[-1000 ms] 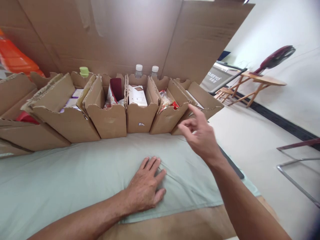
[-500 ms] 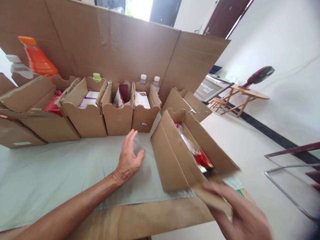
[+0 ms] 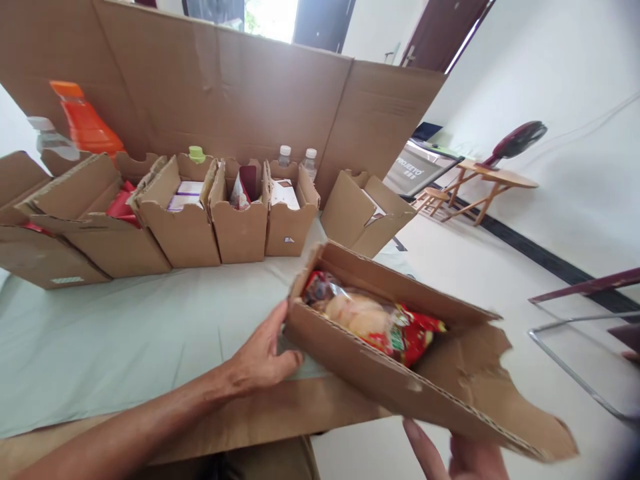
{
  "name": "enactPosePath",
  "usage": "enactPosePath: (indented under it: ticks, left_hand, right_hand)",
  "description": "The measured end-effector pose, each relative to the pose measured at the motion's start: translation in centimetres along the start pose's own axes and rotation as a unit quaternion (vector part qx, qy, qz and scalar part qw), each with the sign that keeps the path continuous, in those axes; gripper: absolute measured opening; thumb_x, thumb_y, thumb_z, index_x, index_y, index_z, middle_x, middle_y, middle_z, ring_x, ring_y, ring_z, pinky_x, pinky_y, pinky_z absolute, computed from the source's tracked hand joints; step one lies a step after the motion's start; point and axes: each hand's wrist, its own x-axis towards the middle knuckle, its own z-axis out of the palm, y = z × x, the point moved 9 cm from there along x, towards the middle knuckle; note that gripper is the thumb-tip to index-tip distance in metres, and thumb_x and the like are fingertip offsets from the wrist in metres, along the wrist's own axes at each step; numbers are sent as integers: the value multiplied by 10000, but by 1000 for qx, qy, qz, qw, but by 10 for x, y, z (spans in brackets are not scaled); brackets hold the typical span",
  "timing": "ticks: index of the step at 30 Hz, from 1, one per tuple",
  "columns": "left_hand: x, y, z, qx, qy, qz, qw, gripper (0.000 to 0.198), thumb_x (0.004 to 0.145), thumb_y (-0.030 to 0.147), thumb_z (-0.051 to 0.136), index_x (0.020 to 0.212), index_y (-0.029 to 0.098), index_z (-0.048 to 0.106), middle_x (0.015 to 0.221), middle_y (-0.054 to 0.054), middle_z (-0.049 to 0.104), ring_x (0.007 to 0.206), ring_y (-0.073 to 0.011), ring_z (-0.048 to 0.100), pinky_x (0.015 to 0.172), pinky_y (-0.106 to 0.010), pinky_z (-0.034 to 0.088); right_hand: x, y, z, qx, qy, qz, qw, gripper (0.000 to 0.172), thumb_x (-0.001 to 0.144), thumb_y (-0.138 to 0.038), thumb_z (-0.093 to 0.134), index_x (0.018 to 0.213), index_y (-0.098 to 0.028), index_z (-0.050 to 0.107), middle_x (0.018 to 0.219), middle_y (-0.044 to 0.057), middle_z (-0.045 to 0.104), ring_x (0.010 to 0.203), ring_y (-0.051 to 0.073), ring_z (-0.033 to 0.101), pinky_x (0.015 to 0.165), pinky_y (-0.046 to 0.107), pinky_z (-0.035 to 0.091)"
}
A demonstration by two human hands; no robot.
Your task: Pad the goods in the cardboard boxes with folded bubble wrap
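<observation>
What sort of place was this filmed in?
Probably a room in a home, though a small workspace is possible. Signs are the light-wood folding table, the dark red, round-headed electric fan on it, and the dark red door beyond.

**Matt Board Against Glossy Film**

The near box is formed of matt brown cardboard, its cut edges left rough and corrugated. Its packet is wrapped in glossy plastic, part clear, part red. The tabletop is covered by matt, creased cloth. Smooth orange plastic is shown by 1 bottle.
</observation>
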Motion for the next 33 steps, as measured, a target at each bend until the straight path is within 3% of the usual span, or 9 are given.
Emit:
enactPosePath:
  ticks: [5, 8, 11, 15, 20, 23, 28, 33]
  left_hand:
    - [-53, -21, -97, 100, 209, -35, 972, 642, 805, 298, 654, 1423, 186, 523, 1423, -151, 632, 1431, -353, 516, 1244, -544, 366]
    - [-70, -28, -146, 135, 313, -44, 939, 562, 789, 335, 685, 1316, 190, 555, 1326, -132, 659, 1347, -329, 577, 1191, -508, 421]
    - [-74, -33, -174, 175, 374, -57, 909, 541, 765, 339, 682, 1268, 185, 553, 1212, -102, 679, 1205, -295, 641, 1052, -448, 519]
    - [-73, -49, -181, 189, 382, -95, 900, 542, 789, 306, 637, 1308, 191, 533, 1193, -87, 677, 989, -225, 665, 768, -317, 556]
    - [-81, -67, -173, 199, 359, -163, 897, 511, 810, 306, 604, 1301, 174, 554, 1097, -65, 687, 663, -155, 564, 556, -283, 470]
    - [-84, -67, -171, 218, 363, -168, 890, 451, 827, 350, 603, 1245, 183, 604, 1027, -63, 700, 614, -165, 550, 577, -316, 498]
    - [-93, -79, -167, 256, 353, -160, 886, 318, 885, 440, 592, 1095, 235, 711, 781, -44, 693, 729, -279, 664, 706, -423, 591]
    - [-118, -98, -163, 244, 300, -162, 908, 125, 869, 339, 614, 884, 289, 728, 662, -27, 676, 715, -298, 698, 668, -425, 624]
  right_hand:
    - [65, -92, 66, 114, -47, -143, 982, 267, 935, -460, 638, 1095, -253, 690, 946, 113, 767, 892, 325, 733, 786, 453, 615]
    - [100, -134, 122, 200, -116, -150, 961, 212, 905, -424, 640, 1029, -253, 653, 965, 105, 763, 934, 307, 726, 832, 440, 604]
    - [121, -157, 176, 252, -187, -123, 942, 202, 879, -410, 619, 1008, -254, 623, 975, 83, 759, 914, 277, 717, 790, 405, 597]
    - [122, -161, 215, 260, -233, -113, 930, 267, 871, -424, 622, 1065, -240, 624, 954, 56, 773, 790, 234, 715, 692, 352, 594]
    - [109, -144, 225, 241, -249, -88, 934, 201, 880, -416, 638, 960, -233, 652, 802, 33, 755, 712, 228, 690, 651, 333, 578]
    - [107, -136, 225, 215, -234, -80, 945, 187, 889, -424, 643, 887, -239, 668, 770, 30, 754, 683, 230, 684, 624, 332, 566]
    - [105, -121, 226, 164, -212, -101, 958, 306, 884, -470, 609, 653, -271, 640, 580, 31, 696, 523, 243, 644, 459, 331, 487]
    - [93, -95, 230, 157, -276, -88, 944, 231, 811, -525, 642, 721, -332, 732, 677, 58, 741, 702, 317, 726, 554, 408, 583]
